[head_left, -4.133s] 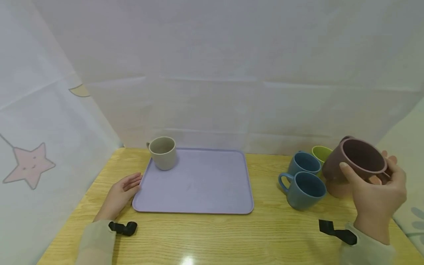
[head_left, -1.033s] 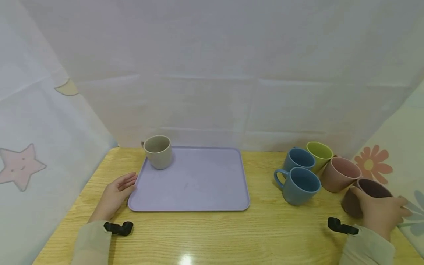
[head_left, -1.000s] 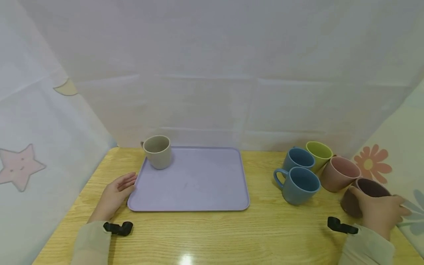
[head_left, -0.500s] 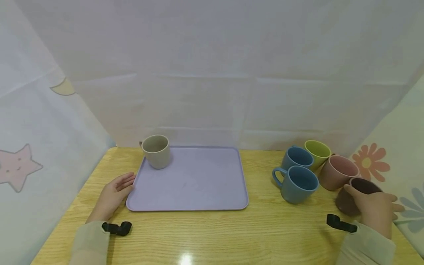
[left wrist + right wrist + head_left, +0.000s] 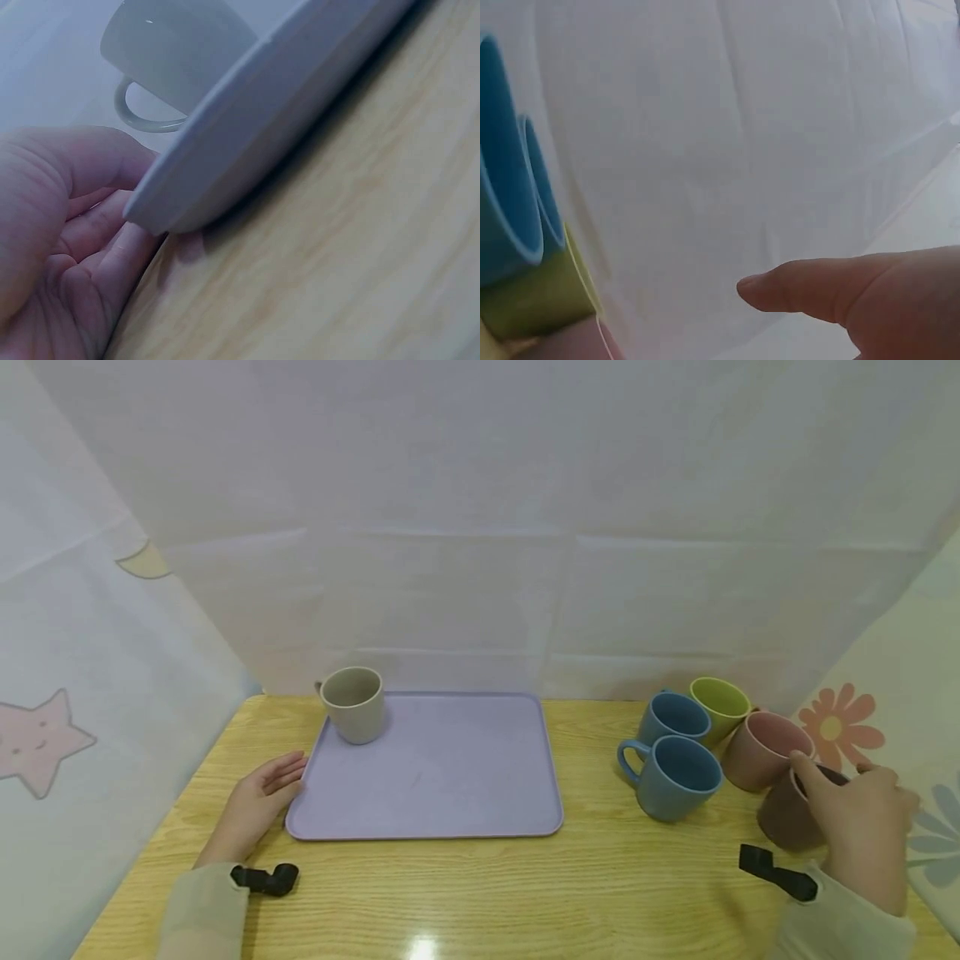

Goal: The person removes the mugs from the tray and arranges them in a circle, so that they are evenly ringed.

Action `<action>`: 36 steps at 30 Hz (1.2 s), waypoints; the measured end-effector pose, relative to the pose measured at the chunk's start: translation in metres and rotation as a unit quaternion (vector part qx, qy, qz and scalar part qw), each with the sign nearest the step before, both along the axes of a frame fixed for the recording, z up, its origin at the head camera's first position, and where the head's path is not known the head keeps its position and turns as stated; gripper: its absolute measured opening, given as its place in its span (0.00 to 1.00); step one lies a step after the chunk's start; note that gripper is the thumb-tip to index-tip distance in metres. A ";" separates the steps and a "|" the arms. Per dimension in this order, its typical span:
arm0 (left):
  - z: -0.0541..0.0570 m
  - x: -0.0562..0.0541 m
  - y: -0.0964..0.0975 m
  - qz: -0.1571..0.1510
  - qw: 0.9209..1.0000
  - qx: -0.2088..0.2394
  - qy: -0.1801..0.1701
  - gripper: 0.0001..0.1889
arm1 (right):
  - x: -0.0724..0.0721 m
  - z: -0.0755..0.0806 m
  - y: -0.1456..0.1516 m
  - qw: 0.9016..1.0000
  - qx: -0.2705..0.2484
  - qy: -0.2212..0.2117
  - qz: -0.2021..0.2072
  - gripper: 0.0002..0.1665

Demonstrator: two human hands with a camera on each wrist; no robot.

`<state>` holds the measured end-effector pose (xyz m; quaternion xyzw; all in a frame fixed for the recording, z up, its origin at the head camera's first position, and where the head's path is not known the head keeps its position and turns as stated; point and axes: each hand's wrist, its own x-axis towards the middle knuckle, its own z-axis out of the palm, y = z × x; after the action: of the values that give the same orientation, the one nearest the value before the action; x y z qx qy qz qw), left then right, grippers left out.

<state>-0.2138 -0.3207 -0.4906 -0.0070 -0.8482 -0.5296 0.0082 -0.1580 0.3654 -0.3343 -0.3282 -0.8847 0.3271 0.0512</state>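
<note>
On the right side of the table, a dark brown mug stands upright. My right hand is just over its right side, thumb near the rim and fingers loosely extended; the hand covers part of the mug. In the right wrist view the thumb points out straight, holding nothing. Relaxed at the left edge of the lilac tray lies my left hand, its fingers touching the rim. A beige mug stands at the tray's back left corner, handle to the left.
Left of the brown mug cluster a pink mug, a lime green mug and two blue mugs, one behind and one in front. A white cloth hangs behind the wooden table.
My right hand carried the brown mug down to the table in front of the pink one, shifted it slightly left, then loosened and rose a little. The left hand stayed at the tray.
</note>
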 end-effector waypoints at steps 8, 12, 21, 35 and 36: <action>0.003 0.002 0.001 -0.001 1.000 0.003 0.001 0.31 | -0.011 0.004 -0.043 0.986 -0.005 0.148 0.082 0.42; 0.003 0.002 0.001 0.001 1.000 0.004 0.004 0.30 | -0.018 -0.005 -0.074 0.956 0.005 0.283 0.083 0.26; 0.002 0.001 0.002 0.004 1.000 0.002 -0.009 0.31 | -0.033 -0.031 -0.123 0.877 0.077 0.416 0.228 0.13; 0.000 0.002 0.001 0.005 1.000 0.019 0.002 0.30 | -0.048 -0.081 -0.201 0.865 -0.101 0.319 0.373 0.12; 0.000 0.002 0.001 0.005 1.000 0.017 0.003 0.30 | -0.051 -0.083 -0.207 0.863 -0.128 0.307 0.380 0.12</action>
<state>-0.2121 -0.3194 -0.4903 -0.0043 -0.8389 -0.5440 0.0140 -0.2086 0.1583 -0.4175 0.1470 -0.8307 0.5156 0.1499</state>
